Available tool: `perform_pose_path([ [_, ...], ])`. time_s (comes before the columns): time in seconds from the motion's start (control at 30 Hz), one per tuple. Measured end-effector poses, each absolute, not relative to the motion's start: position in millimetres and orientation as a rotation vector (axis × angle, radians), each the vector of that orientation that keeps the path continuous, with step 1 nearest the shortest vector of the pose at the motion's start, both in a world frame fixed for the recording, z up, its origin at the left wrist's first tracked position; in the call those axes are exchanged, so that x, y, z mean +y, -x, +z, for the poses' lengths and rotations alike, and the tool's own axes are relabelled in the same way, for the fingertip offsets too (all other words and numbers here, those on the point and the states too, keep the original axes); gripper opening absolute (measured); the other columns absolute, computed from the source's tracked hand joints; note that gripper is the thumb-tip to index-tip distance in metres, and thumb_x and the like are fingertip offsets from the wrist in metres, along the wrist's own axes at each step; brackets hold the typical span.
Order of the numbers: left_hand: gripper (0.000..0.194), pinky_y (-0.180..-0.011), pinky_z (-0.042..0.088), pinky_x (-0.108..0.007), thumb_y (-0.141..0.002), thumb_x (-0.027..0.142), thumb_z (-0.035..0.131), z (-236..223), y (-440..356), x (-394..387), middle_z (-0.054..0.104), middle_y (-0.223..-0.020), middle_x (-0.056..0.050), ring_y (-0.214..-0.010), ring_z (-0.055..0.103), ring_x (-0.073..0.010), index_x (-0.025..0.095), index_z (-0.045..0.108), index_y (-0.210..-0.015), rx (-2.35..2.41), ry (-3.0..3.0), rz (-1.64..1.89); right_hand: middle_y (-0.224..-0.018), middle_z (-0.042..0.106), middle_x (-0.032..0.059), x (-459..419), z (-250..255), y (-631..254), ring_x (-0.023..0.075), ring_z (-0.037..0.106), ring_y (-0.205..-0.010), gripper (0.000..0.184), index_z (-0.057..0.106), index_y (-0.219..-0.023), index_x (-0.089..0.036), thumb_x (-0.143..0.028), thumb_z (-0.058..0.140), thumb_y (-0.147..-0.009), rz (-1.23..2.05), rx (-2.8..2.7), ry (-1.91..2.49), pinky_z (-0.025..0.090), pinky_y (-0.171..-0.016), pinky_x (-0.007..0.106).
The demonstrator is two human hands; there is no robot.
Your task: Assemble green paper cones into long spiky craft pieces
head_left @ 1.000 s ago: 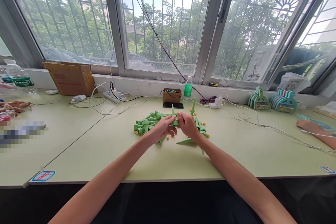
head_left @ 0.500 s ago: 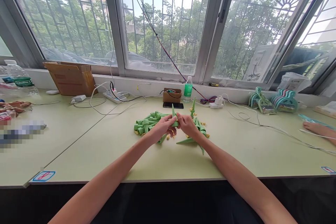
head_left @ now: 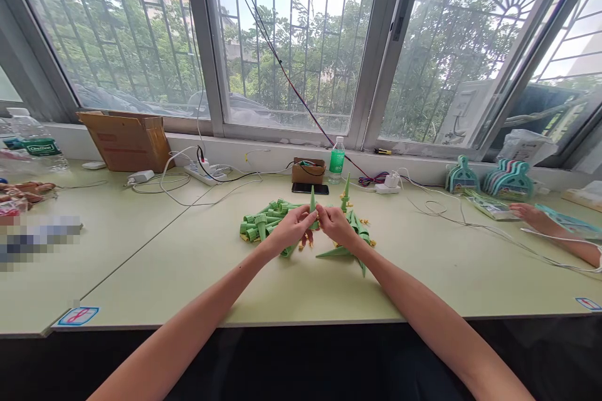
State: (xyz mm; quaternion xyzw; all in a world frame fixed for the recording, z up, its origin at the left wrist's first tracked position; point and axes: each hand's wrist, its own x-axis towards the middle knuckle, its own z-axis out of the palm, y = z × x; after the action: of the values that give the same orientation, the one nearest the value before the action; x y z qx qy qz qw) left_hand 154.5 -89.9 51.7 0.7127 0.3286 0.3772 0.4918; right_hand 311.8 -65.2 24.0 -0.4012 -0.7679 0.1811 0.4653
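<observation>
Upright between my hands stands a green plastic cone (head_left: 313,199) with a pointed tip. My left hand (head_left: 295,227) is closed around its lower part. My right hand (head_left: 336,225) pinches at the cone's right side; whatever small part lies under those fingertips is hidden. Left of my hands is a pile of green tubes (head_left: 261,223) with flared ends, with some yellow bits under it. Beyond my right hand a green spike with yellow pieces (head_left: 346,195) stands upright. More green cones (head_left: 361,230) and small yellow pieces lie around my right wrist.
Behind my hands are a black phone (head_left: 310,188), a small brown box (head_left: 308,170) and a water bottle (head_left: 337,160). Cables (head_left: 446,210) cross the right side. At the right, another person's hand (head_left: 531,215) is by a flat green-edged item (head_left: 491,207), near teal hanger-shaped pieces (head_left: 510,179).
My hands stay in nearly the same place, with the cone shifted slightly right and turned a little. The other person's hand has reached left, and the green-edged item now lies flatter, nearer that hand.
</observation>
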Motion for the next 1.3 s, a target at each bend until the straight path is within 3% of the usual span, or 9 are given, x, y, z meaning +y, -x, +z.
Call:
perform_pose_path([
  [0.4,0.033,-0.034,0.043,-0.021,-0.083,0.050,0.057,44.2,-153.3,-84.6,0.055,-0.071,0.001,-0.048,0.060,-0.0129,0.018,0.048,-0.086,0.861,-1.888,0.949,-0.042,0.036,-0.0015,-58.8,16.7,-313.2,0.0108,0.035,-0.043,0.056,0.034,-0.049,-0.021,-0.051,0.030,-0.097,0.495,-1.894,1.005,0.028,-0.045,0.025],
  [1.3,0.035,-0.035,0.044,-0.021,-0.086,0.052,0.052,38.1,-154.6,-82.4,0.058,-0.072,0.000,-0.044,0.057,-0.0103,0.019,0.041,-0.078,0.969,-1.981,0.959,-0.041,0.039,-0.0024,-63.0,21.0,-311.3,0.0097,0.036,-0.042,0.048,0.036,-0.050,-0.020,-0.037,0.028,-0.094,0.485,-1.983,1.056,0.028,-0.048,0.023],
])
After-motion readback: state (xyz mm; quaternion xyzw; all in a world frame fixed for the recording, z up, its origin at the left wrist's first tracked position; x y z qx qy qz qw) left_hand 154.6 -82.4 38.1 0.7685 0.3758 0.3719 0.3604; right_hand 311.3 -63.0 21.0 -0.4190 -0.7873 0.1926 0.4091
